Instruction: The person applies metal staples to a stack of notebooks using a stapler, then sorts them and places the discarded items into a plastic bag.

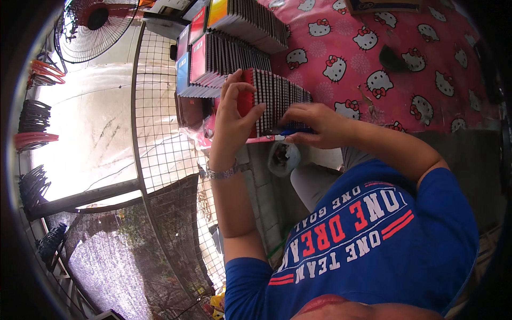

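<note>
A row of spiral-bound notebooks [280,98] stands packed together at the table's near edge, dark wire bindings turned up, with a red cover [245,102] at its left end. Against that red cover rests my left hand [232,109], its fingers curved and apart, the thumb reaching toward the bindings. At the row's near right side my right hand [319,124] has its fingers bent and closed around a small blue object [290,132]. Most of that object is hidden under the fingers, so its kind is unclear.
More notebook stacks [229,56] in red, blue and yellow covers stand behind the row. The pink patterned tablecloth [352,80] carries a dark green piece [392,58] and a box [381,5]. Wire mesh [160,101] and a fan [97,20] are left; a plastic bag [284,158] hangs below the edge.
</note>
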A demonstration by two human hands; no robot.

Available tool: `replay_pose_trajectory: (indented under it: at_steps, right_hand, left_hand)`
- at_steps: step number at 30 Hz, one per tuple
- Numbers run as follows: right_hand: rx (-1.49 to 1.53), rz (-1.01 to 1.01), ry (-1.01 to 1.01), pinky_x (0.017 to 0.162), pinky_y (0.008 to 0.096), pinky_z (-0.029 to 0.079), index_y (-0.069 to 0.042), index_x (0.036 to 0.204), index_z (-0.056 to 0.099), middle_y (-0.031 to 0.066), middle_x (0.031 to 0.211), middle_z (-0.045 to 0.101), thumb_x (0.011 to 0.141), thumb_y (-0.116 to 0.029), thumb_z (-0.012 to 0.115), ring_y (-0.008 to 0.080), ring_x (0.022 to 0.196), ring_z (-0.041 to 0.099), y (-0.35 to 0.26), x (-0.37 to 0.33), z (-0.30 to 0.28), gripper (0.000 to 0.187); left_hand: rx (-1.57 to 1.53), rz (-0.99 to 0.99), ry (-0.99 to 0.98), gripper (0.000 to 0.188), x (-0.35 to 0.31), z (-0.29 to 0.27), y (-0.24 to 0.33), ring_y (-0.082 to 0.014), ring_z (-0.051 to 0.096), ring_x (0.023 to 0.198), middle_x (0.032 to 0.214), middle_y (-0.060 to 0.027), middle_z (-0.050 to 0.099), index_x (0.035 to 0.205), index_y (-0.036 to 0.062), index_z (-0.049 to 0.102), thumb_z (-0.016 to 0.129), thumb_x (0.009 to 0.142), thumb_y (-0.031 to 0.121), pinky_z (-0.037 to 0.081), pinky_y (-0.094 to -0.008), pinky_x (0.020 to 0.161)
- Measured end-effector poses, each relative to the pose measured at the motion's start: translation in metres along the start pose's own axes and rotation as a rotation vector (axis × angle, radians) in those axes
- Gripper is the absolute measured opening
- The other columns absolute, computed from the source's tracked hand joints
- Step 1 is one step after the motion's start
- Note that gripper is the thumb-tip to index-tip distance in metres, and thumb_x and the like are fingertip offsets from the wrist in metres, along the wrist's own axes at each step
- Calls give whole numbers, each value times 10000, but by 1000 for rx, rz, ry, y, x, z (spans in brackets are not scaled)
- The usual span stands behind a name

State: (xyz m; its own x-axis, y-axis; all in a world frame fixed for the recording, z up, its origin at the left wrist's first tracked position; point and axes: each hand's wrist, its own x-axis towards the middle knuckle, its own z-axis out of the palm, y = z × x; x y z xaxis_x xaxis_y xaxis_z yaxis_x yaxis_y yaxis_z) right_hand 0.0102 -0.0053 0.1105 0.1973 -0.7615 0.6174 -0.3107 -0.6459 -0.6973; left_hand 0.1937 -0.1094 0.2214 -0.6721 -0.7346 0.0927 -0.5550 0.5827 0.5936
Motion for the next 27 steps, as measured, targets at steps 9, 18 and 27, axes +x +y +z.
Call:
replay_pose_trajectory:
  at_steps: [9, 18, 27]
  right_hand:
    - [46, 105, -21, 947, 432, 395, -107, 1124, 596, 93, 1071, 587, 782, -320, 746, 293, 1081, 558, 4, -6, -4, 430]
    - [-18, -12, 60, 959, 440, 373, -124, 1127, 592, 71, 1109, 578, 752, -324, 764, 291, 1106, 540, 6, -5, -7, 459]
    - [738, 663, -516, 883, 416, 450, -78, 1112, 595, 125, 1038, 603, 832, -313, 699, 312, 984, 592, 2, 3, -15, 380]
  left_hand:
    - [171, 39, -64, 513, -1, 0, 17, -372, 329, 1389, 1478, -172, 341, 1130, 87, 520, 774, 684, 104, 326, -442, 1110]
    - [116, 7, -52, 492, 1, 0, 18, -362, 351, 1377, 1461, -187, 365, 1108, 79, 525, 681, 641, 57, 325, -422, 1106]
    - [191, 34, -45, 488, 0, 3, 16, -374, 361, 1365, 1458, -191, 364, 1102, 83, 516, 677, 643, 47, 330, -437, 1100]
